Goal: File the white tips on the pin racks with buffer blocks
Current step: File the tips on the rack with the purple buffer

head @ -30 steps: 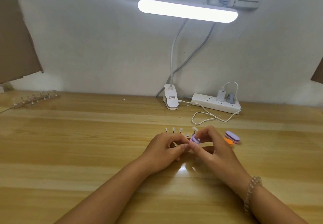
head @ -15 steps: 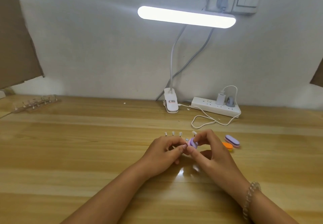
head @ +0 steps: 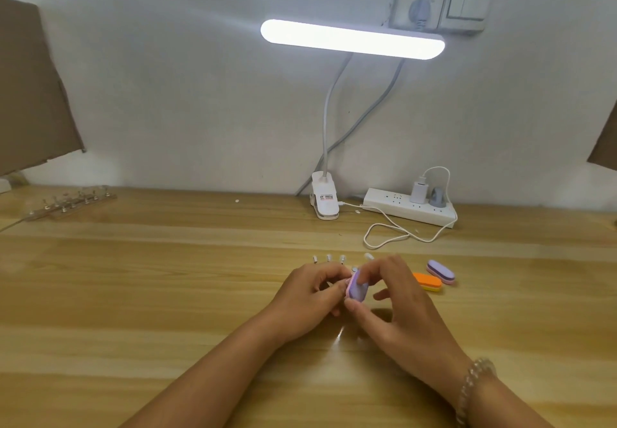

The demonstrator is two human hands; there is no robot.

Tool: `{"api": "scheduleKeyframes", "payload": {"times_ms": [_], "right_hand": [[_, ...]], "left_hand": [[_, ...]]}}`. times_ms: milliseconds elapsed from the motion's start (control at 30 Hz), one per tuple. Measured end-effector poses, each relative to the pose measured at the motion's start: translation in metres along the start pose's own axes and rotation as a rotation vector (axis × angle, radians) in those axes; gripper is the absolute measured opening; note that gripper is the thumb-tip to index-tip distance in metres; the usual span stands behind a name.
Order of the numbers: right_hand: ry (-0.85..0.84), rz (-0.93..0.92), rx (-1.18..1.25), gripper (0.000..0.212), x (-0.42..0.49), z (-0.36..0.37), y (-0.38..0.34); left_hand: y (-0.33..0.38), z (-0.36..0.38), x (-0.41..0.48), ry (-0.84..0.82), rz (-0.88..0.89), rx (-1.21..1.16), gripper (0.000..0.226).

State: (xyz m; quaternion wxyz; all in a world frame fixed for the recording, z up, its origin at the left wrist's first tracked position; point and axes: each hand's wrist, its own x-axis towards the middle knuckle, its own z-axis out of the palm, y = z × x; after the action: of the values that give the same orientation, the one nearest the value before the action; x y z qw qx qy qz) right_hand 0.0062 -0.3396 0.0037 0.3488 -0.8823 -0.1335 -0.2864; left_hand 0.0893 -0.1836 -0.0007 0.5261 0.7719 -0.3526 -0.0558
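Fingers of our right hand [head: 394, 307] pinch the purple buffer block [head: 358, 290], long axis pointing away from us. Our left hand [head: 309, 297] curls against its left side, contents unclear.

On my feed both forearms run bare up to the left hand [head: 310, 294] and the right hand [head: 400, 304]. Around the right wrist sits a bracelet [head: 474, 384] of round, pale, glassy beads strung in one close row.

Purple buffer block [head: 357, 289] held, white tips [head: 329, 258] beyond
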Motion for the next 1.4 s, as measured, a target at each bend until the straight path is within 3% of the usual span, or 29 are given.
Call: {"api": "scheduleKeyframes", "payload": {"times_ms": [167, 233, 333, 467, 633, 767, 933, 1133, 1267, 1400], "right_hand": [[0.12, 0.265, 0.205, 0.022, 0.007, -0.004, 0.007], [0.153, 0.199, 0.168, 0.022, 0.005, -0.004, 0.004], [0.06, 0.056, 0.03, 0.023, 0.002, 0.001, -0.001], [0.111, 0.195, 0.12, 0.019, 0.007, -0.002, 0.007], [0.048, 0.019, 0.021, 0.019, 0.003, 0.0, 0.0], [0.065, 0.223, 0.145, 0.015, 0.007, -0.003, 0.008], [0.056, 0.004, 0.042, 0.018, 0.0, -0.001, -0.004], [0.047, 0.116, 0.068, 0.022, 0.004, -0.003, 0.002], [0.099, 0.06, 0.051, 0.023, 0.002, -0.004, -0.002], [0.039, 0.043, -0.014, 0.024, 0.002, -0.001, -0.002]], "left_hand": [[0.0, 0.001, 0.0, 0.013, 0.018, -0.02, 0.015], [0.0, 0.0, 0.0, 0.014, 0.011, -0.049, 0.015], [-0.001, 0.001, 0.001, 0.008, 0.0, -0.063, 0.02], [-0.002, 0.002, 0.002, 0.025, 0.013, -0.066, 0.017], [-0.002, 0.001, 0.002, 0.014, -0.007, -0.064, 0.027], [-0.002, 0.002, 0.002, 0.025, -0.003, -0.011, 0.021], [0.0, -0.001, 0.0, 0.025, -0.039, -0.105, 0.022], [0.003, -0.001, 0.0, 0.044, -0.037, -0.076, 0.021], [0.005, -0.002, -0.001, 0.036, -0.046, -0.101, 0.017], [0.004, -0.002, 0.0, 0.042, -0.046, -0.094, 0.023]]}}
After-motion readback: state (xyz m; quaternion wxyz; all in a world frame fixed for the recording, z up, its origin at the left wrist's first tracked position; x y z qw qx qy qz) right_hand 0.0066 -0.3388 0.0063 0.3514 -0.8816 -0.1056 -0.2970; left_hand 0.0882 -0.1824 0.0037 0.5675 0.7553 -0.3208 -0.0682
